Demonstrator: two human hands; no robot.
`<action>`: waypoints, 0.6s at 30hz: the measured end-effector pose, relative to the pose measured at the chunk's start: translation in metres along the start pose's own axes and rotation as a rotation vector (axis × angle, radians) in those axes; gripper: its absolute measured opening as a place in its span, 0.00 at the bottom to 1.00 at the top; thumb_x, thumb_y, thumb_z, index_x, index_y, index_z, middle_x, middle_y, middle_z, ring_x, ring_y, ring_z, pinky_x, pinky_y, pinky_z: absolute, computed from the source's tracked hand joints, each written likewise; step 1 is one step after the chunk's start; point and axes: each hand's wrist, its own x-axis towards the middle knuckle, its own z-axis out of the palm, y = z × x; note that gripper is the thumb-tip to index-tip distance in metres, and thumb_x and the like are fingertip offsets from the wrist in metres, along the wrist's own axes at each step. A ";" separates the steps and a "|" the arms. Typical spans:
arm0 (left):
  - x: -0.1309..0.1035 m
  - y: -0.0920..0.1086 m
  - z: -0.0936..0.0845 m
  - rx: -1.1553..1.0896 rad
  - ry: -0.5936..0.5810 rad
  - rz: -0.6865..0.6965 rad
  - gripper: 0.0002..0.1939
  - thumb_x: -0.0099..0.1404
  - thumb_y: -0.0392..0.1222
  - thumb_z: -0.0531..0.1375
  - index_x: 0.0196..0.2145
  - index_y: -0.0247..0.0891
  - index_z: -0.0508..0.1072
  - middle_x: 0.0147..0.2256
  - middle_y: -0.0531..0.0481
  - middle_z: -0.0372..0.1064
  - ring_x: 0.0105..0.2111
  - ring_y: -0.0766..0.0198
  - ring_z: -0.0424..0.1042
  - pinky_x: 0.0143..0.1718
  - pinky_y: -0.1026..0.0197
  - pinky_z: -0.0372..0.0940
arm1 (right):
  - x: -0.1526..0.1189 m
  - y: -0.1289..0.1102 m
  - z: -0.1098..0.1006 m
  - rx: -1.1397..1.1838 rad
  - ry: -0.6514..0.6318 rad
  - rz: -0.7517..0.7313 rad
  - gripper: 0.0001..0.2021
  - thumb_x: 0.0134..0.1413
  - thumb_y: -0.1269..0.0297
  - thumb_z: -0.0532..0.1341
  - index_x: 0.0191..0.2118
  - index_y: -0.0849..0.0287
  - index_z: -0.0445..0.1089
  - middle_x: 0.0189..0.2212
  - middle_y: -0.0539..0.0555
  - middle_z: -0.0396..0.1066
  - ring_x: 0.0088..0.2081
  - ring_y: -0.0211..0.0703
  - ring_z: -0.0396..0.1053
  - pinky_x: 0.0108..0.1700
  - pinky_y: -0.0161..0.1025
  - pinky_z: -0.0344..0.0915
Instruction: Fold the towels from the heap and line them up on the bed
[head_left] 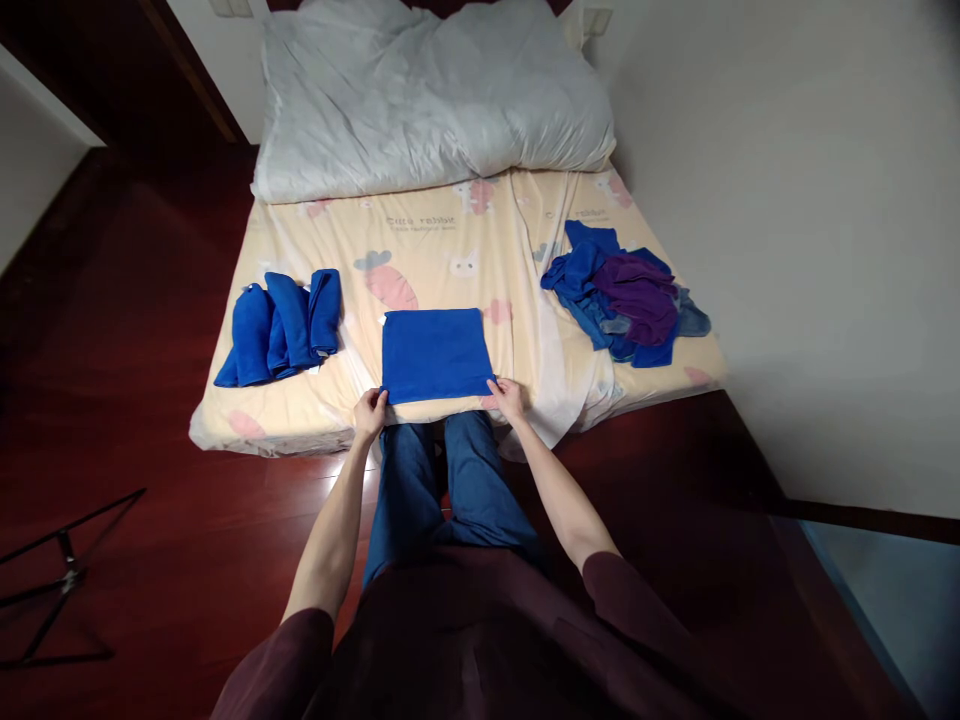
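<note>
- Pinching the two near corners of a blue cloth (435, 352), both hands are at the front edge of the bed (345, 225); clock directions below are taken from the middle of this cloth, with twelve toward the head of the bed.
- Blue cloth: spread flat as a rough rectangle on the patterned sheet, just in from the front edge, a small white tag (385, 319) at its ten o'clock corner.
- Left hand (370, 412): between seven and eight o'clock, thumb and fingers closed on the corner there.
- Right hand (508, 399): at four o'clock, thumb and fingers closed on the opposite near corner.
- Folded cloths (289, 320): at nine o'clock, blue, lying side by side and partly overlapping.
- Crumpled heap (641, 295): between two and three o'clock, blue with a purple piece on top.
- Pale quilt (435, 105): bunched at twelve o'clock, across the head of the bed.
- Jeans (409, 475): the person's legs, at six o'clock, against the bed.
- Black stand (66, 545): at eight o'clock, well apart, on the dark red floor (180, 540).
</note>
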 end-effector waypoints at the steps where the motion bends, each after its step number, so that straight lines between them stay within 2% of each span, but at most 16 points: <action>1: 0.000 0.000 0.000 -0.001 -0.002 0.001 0.19 0.65 0.58 0.56 0.36 0.39 0.74 0.33 0.45 0.76 0.35 0.56 0.74 0.42 0.56 0.68 | 0.000 0.000 0.000 -0.004 0.002 0.002 0.27 0.50 0.33 0.61 0.27 0.56 0.70 0.26 0.55 0.75 0.30 0.47 0.74 0.35 0.40 0.71; 10: -0.001 -0.001 0.000 -0.045 0.009 -0.008 0.15 0.62 0.56 0.61 0.37 0.41 0.72 0.31 0.48 0.74 0.30 0.59 0.71 0.36 0.58 0.67 | -0.002 0.001 0.003 -0.056 0.080 0.021 0.25 0.47 0.35 0.64 0.28 0.56 0.71 0.27 0.56 0.76 0.31 0.47 0.74 0.37 0.41 0.71; 18: -0.002 0.003 0.000 -0.070 0.020 -0.035 0.14 0.64 0.54 0.59 0.37 0.41 0.71 0.34 0.47 0.76 0.34 0.57 0.74 0.41 0.57 0.68 | -0.003 -0.004 0.002 -0.047 0.091 0.022 0.27 0.46 0.33 0.64 0.30 0.56 0.71 0.30 0.60 0.78 0.34 0.50 0.77 0.39 0.43 0.73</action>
